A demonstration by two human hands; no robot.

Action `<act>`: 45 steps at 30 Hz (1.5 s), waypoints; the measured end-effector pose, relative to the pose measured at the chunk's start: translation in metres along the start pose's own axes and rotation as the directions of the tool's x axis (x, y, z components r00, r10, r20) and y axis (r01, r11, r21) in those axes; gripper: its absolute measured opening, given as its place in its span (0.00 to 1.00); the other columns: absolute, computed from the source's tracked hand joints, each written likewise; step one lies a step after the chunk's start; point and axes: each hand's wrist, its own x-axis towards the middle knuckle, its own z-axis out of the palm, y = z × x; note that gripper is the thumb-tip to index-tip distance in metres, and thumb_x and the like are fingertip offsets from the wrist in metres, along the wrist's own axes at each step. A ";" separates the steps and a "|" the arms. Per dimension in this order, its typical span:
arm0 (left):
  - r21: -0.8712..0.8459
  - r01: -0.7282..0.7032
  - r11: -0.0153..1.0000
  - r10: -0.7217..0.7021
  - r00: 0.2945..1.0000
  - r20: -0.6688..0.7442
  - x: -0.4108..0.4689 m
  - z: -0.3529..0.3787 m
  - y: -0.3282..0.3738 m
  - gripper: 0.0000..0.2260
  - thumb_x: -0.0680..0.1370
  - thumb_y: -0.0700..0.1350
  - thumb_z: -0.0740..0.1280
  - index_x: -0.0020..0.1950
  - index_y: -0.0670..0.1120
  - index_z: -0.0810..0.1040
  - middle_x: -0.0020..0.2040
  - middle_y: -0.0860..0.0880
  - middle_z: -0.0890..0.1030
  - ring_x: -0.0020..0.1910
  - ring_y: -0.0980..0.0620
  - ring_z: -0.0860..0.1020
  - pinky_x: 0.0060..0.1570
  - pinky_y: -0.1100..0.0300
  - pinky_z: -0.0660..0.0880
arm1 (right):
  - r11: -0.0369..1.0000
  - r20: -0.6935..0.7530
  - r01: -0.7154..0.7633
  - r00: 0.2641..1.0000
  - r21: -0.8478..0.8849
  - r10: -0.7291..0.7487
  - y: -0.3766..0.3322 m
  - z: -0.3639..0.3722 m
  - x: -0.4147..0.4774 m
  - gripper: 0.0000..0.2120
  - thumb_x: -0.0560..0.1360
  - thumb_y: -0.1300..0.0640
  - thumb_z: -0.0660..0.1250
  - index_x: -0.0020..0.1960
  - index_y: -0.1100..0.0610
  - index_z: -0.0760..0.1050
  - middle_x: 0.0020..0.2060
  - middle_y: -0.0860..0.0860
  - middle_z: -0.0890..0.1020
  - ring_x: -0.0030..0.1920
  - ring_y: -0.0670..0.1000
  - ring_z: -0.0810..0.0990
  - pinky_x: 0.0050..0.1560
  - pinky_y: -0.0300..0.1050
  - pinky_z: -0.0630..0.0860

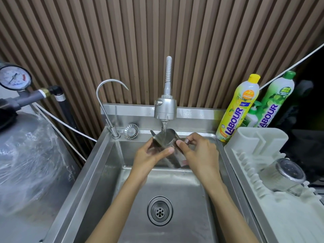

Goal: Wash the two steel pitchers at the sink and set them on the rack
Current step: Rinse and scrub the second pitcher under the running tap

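- Now under the running grey spray tap [165,107]: small steel pitcher [164,139], tilted, above the stainless sink basin [108,172].
- Left hand [149,157] curled around its body, thumb across the front.
- Right hand [198,153] pinching its handle at 3 o'clock.
- At 3 o'clock of the sink: white plastic rack [249,148], second steel pitcher [284,174] lying on it.

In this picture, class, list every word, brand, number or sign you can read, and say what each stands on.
"LABOUR": yellow bottle, down its label.
"ABOUR", first letter hidden: green bottle, behind the white rack.
Small print and round badges on both bottles: too blurred to read.
Pressure gauge dial markings: too small to read.
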 end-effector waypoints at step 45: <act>-0.148 0.061 0.987 -0.057 0.998 0.037 -0.002 0.000 0.004 0.19 0.66 0.36 0.76 0.56 0.44 0.79 0.51 0.46 0.85 0.56 0.47 0.81 0.56 0.60 0.76 | 0.993 0.015 -0.078 0.997 0.086 0.077 0.000 0.002 -0.001 0.12 0.69 0.49 0.72 0.31 0.50 0.72 0.39 0.48 0.84 0.39 0.56 0.84 0.45 0.58 0.80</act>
